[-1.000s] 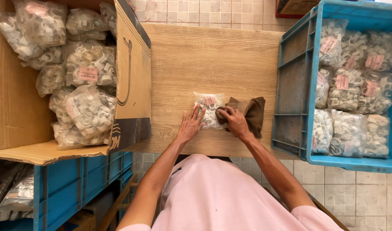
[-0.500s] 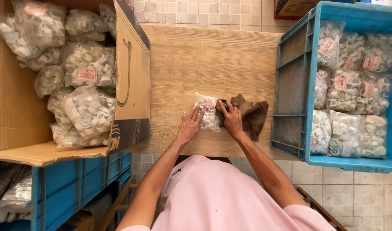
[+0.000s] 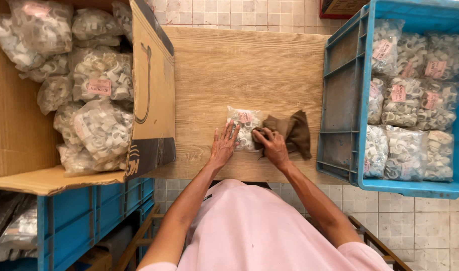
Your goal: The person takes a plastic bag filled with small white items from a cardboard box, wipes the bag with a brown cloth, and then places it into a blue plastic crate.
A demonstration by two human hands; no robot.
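Observation:
A small clear plastic bag of white plastic clips (image 3: 244,128) with a pink label lies on the wooden table (image 3: 239,65) near its front edge. My left hand (image 3: 223,145) lies flat with fingers spread against the bag's left side. My right hand (image 3: 272,145) grips a brown cloth (image 3: 292,133) and presses it against the bag's right side.
A large open cardboard box (image 3: 151,100) with several bags of white clips stands at the left, over a blue crate (image 3: 89,221). Another blue crate (image 3: 342,100) at the right holds several similar labelled bags. Tiled floor lies below.
My right hand with the cloth has shifted slightly left onto the bag's right edge. My left hand stays against the bag.

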